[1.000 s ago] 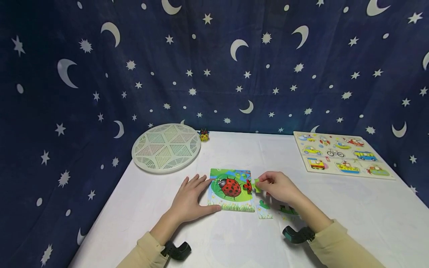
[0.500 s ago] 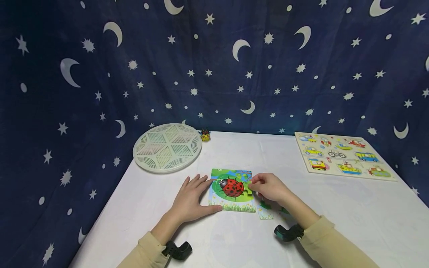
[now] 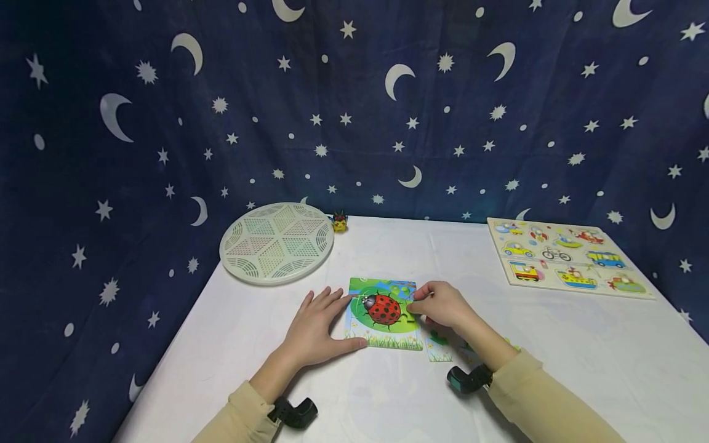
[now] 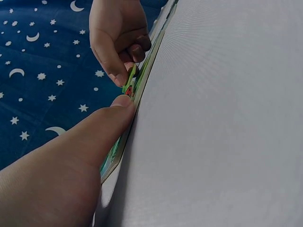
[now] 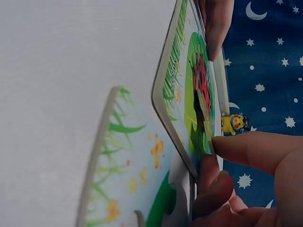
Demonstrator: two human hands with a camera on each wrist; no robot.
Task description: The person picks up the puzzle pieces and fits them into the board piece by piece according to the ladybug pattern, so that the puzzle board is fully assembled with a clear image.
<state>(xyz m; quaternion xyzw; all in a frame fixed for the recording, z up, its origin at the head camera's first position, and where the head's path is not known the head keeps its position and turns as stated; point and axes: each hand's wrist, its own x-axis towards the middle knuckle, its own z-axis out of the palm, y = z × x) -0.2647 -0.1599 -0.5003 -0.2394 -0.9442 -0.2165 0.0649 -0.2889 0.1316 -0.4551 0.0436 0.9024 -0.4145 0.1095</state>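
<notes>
A square ladybug jigsaw puzzle [image 3: 381, 335] lies on the white table in the head view. My left hand [image 3: 316, 332] rests along its left side, fingers spread and straight, the thumb touching the front edge. At the puzzle's right side my right hand [image 3: 445, 306] pinches a puzzle piece [image 5: 206, 116] between thumb and fingers. In the right wrist view this piece is tilted over the picture, near the ladybug's red body. A loose puzzle piece [image 3: 440, 353] with grass and flowers lies right of the board. More loose pieces are partly hidden under my right forearm.
A round pale perforated board [image 3: 277, 245] stands at the back left, with a small yellow figure [image 3: 340, 223] beside it. At the back right lies a wooden vehicle puzzle board [image 3: 565, 255]. A dark blue star-and-moon curtain [image 3: 354, 104] hangs behind the table.
My right hand has moved left with the puzzle piece, from beside the board to over its right part. My left hand has stayed in place on the board.
</notes>
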